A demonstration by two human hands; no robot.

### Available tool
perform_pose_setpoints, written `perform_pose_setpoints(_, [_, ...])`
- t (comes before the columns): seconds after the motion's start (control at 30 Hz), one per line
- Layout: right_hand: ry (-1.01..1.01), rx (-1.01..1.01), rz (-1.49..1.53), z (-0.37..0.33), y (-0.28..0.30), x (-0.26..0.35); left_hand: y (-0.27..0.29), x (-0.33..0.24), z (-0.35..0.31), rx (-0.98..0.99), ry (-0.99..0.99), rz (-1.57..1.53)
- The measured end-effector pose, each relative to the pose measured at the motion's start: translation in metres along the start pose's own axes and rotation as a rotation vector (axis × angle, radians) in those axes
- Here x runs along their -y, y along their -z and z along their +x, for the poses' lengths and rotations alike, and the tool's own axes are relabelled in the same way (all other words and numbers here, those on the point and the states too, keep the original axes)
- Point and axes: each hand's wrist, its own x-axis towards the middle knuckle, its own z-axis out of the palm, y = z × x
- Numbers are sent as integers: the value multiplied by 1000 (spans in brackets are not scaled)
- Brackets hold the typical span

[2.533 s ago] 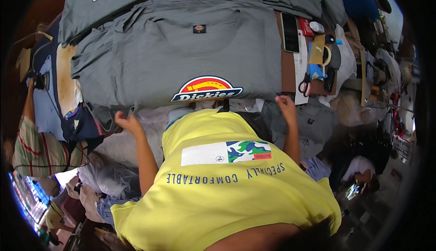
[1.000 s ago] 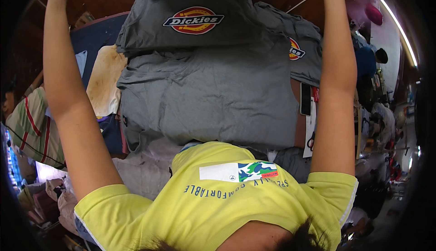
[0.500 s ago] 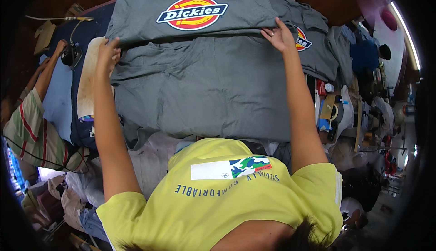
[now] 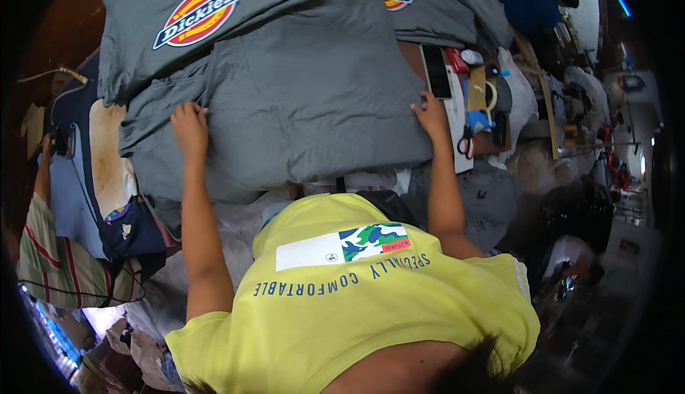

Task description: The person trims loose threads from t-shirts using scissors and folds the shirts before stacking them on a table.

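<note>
A plain grey T-shirt (image 4: pixel 314 101) is spread out before me, its near edge by my waist. My left hand (image 4: pixel 190 131) has its fingers drawn together on the cloth at the left, beside some bunched folds. At the right edge, my right hand (image 4: pixel 432 117) pinches the same shirt between thumb and fingers. Beyond it, at the far left, lies a grey T-shirt with a red, yellow and dark blue printed emblem (image 4: pixel 200 14). Another printed grey T-shirt (image 4: pixel 446 2) rests at the far right, partly cut off by the view's top.
Right of the shirt lie a phone (image 4: pixel 436 72), scissors (image 4: pixel 466 143), a tape roll (image 4: pixel 491 96) and a small white bottle (image 4: pixel 471 57). At the left, a co-worker's hand (image 4: pixel 47 144) is at a dark iron (image 4: pixel 63 141) near a stained pale cloth (image 4: pixel 108 151).
Both hands have left the near edge of the printed T-shirt and come closer to me, onto the plain one. The view has turned, so the shirts appear tilted and shifted left.
</note>
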Motion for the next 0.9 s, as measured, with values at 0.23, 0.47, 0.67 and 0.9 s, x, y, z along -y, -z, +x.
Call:
perform_pose_setpoints(0.23, [-13, -30, 164, 36, -29, -20, 16, -20, -10, 166, 130, -391])
perform_pose_setpoints(0.47, [118, 229, 1272, -38, 112, -26, 164, 1, -31, -44, 411, -614])
perform_pose_setpoints(0.67, [275, 168, 1479, -90, 180, -46, 237, 3, -58, -343, 369, -1142])
perform_pose_setpoints(0.9, [354, 89, 1424, -25, 219, -3, 290, 5, 18, -273, -434, 150])
